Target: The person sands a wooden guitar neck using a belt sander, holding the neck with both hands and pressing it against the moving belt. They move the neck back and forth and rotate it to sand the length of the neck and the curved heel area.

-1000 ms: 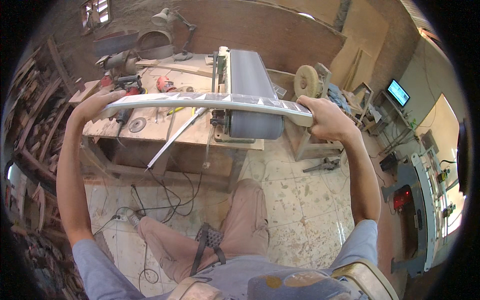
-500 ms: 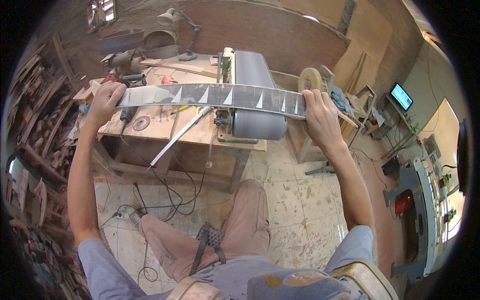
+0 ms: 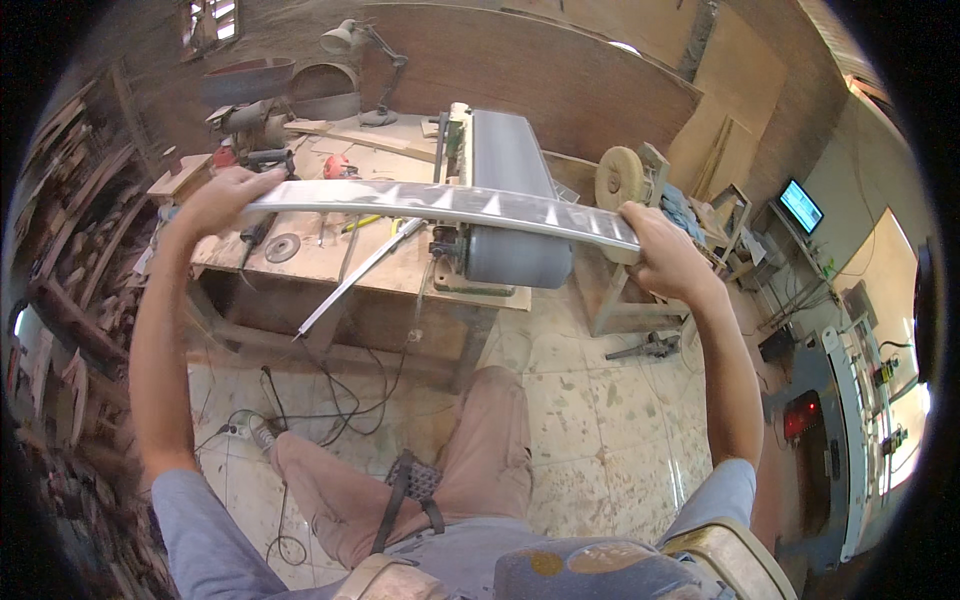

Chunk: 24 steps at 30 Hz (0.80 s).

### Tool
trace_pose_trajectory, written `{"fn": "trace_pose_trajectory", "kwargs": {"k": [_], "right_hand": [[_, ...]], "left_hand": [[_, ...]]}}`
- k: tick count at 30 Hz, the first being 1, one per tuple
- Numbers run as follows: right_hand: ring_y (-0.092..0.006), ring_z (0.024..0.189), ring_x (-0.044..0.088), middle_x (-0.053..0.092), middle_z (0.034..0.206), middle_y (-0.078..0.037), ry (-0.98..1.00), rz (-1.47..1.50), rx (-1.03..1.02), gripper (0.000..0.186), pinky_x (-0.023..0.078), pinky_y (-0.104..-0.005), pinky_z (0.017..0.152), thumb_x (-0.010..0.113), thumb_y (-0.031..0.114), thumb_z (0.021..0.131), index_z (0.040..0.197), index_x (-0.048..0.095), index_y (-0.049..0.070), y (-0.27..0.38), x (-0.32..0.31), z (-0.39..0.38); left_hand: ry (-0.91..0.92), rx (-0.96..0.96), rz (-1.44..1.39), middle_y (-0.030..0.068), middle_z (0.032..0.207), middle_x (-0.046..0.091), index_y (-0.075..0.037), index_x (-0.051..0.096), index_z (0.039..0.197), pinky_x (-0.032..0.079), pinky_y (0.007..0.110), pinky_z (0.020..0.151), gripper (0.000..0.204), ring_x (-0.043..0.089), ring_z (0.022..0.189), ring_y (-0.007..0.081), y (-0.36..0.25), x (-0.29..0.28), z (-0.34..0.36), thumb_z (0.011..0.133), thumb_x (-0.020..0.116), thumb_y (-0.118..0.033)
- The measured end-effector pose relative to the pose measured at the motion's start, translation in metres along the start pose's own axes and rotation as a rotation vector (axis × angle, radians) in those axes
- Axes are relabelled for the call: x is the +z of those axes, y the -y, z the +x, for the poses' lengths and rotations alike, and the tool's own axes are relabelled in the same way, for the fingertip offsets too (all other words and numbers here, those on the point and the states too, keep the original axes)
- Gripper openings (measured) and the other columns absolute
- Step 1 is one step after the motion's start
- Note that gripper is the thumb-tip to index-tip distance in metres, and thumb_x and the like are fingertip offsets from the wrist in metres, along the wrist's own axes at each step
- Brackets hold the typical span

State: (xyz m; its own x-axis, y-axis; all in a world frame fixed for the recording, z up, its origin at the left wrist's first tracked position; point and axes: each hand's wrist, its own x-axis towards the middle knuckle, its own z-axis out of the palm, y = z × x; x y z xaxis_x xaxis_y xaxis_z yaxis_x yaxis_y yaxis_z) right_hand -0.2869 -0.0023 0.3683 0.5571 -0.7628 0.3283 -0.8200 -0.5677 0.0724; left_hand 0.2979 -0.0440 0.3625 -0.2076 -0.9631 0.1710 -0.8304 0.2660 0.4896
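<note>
Guitar neck (image 3: 450,203) gripped at both ends before a belt sander

The belt sander (image 3: 505,150) stands at the right end of the bench (image 3: 395,265), its front drum (image 3: 520,260) jutting past the front edge. A slim metal bar (image 3: 355,283) also pokes out over that edge, slanting down to the left of the drum. Near the front left corner lies a round disc (image 3: 283,248), and a yellow-handled tool (image 3: 360,224) sits between disc and sander. A red power tool (image 3: 338,168) rests farther in, with a desk lamp (image 3: 339,40) at the back edge. Off the right end, a pale buffing wheel (image 3: 620,178) is mounted on a wooden stand. Black cables (image 3: 350,412) tangle on the floor below the front edge.

The left hand (image 3: 222,198) is closed around one end of the neck, over the left part of the bench; the right hand (image 3: 668,252) grips the other end, beyond the right end of the bench.

The neck spans the sander crosswise, hiding part of the belt; whether it touches is unclear. Its dark, greyish face carries white triangular inlays, somewhat blurred, and catches a shine. A pale edge runs along the near side, and the outline looks bowed.
</note>
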Motion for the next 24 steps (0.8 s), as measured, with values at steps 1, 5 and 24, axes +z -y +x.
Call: {"fn": "trace_pose_trajectory", "kwargs": {"k": [1,5,24], "right_hand": [[-0.0408,0.114,0.055,0.061,0.116,-0.020,-0.117,-0.076,0.081,0.049,0.046,-0.0454,0.096,0.066,-0.002,0.074,0.122,0.054,0.004,-0.002,0.009,-0.006],[-0.0376,0.118,0.057,0.061,0.118,-0.016,-0.494,-0.363,0.136,0.051,0.048,-0.0454,0.093,0.068,-0.004,0.074,0.122,0.053,0.004,-0.044,0.036,-0.028],[-0.0405,0.110,0.061,0.066,0.106,-0.019,-0.140,-0.101,0.281,0.049,0.049,-0.0446,0.097,0.070,-0.001,0.067,0.114,0.060,0.001,-0.112,-0.017,-0.080]], "left_hand": [[-0.099,0.057,0.044,0.0112,0.086,0.071,-0.003,0.073,0.100,0.049,0.037,0.076,0.047,0.065,0.079,0.0195,-0.003,0.015,0.000,0.105,0.048,-0.041],[-0.473,0.449,0.339,0.0127,0.087,0.063,-0.002,0.068,0.092,0.042,0.044,0.090,0.032,0.056,0.091,0.0342,-0.054,0.062,0.000,0.101,0.049,-0.027],[-0.215,0.716,0.469,0.0198,0.088,0.071,-0.003,0.062,0.121,0.052,0.051,0.075,0.028,0.071,0.086,0.0373,-0.123,0.120,0.039,0.094,0.056,-0.010]]}}
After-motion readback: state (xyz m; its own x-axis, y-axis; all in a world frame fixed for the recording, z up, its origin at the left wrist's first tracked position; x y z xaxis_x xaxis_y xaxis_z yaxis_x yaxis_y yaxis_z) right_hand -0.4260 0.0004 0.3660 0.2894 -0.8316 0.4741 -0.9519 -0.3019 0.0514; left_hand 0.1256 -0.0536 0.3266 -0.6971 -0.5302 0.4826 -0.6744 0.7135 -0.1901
